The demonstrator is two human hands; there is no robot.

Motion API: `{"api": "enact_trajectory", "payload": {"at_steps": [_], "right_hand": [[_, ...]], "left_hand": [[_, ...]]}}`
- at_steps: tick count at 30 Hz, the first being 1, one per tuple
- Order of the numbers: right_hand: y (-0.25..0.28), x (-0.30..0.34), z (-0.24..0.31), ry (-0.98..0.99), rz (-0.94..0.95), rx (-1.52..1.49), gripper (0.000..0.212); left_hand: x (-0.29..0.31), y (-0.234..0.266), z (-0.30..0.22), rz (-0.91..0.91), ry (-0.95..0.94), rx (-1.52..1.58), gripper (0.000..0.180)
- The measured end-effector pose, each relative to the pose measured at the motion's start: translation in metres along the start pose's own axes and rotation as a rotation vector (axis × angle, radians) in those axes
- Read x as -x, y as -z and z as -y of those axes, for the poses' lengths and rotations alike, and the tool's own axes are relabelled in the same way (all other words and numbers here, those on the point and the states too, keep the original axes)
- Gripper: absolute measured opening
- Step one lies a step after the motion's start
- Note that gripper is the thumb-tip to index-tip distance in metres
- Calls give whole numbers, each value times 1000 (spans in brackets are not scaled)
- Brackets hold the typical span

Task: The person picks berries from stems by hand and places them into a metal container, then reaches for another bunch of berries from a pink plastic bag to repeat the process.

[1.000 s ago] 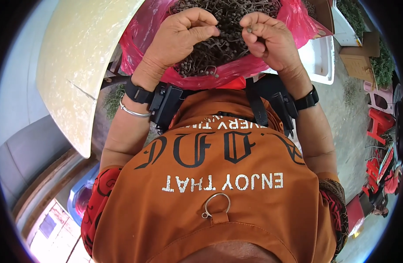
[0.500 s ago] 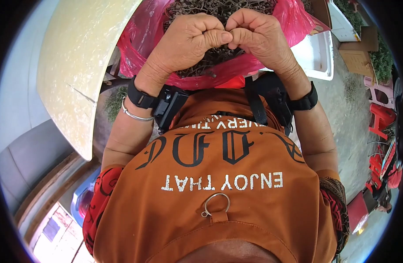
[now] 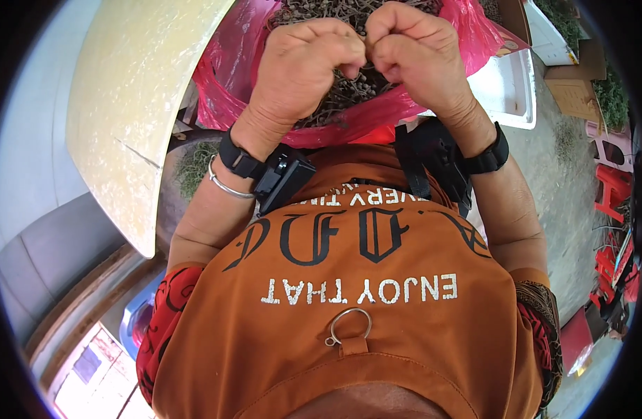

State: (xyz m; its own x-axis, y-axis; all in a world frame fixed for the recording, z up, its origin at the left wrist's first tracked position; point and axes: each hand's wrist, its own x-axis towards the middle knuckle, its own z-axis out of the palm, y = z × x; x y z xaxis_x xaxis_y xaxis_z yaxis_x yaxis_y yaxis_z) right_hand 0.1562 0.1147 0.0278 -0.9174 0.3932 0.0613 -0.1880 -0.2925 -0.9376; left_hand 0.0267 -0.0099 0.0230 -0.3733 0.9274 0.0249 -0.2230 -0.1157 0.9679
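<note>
A translucent pink plastic bag (image 3: 377, 115) holds, behind its near edge, a heap of thin grey-brown knobbly stalks (image 3: 352, 91); plenty are left, how many are done I can't tell. Above it my left hand (image 3: 300, 66) and right hand (image 3: 422, 59) nearly meet, fingers (image 3: 345, 50) curled; whether they grasp anything is hidden.

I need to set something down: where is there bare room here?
The grey floor beyond the right forearm, bordered by the white tray and red stool, is mostly bare. The tray's visible inside looks bare too. Crowded: the pink bag, full of dark stems beneath the left hand and right hand, and the far right, by the brown carton.
</note>
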Motion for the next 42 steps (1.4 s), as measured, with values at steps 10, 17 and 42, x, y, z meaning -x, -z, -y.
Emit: {"api": "enact_trajectory", "payload": {"at_steps": [10,17,42], "right_hand": [[3,-7,-14,-77,-131,-137,10],[-15,-13,-19,-76,-17,-97,19],[49,-15,-33,-263,18,-50,16]], "left_hand": [[-2,-15,-7,-146,-48,379,12],[-7,-7,1,-52,-39,307,24],[10,39,-45,381,-337,-438,14]]}}
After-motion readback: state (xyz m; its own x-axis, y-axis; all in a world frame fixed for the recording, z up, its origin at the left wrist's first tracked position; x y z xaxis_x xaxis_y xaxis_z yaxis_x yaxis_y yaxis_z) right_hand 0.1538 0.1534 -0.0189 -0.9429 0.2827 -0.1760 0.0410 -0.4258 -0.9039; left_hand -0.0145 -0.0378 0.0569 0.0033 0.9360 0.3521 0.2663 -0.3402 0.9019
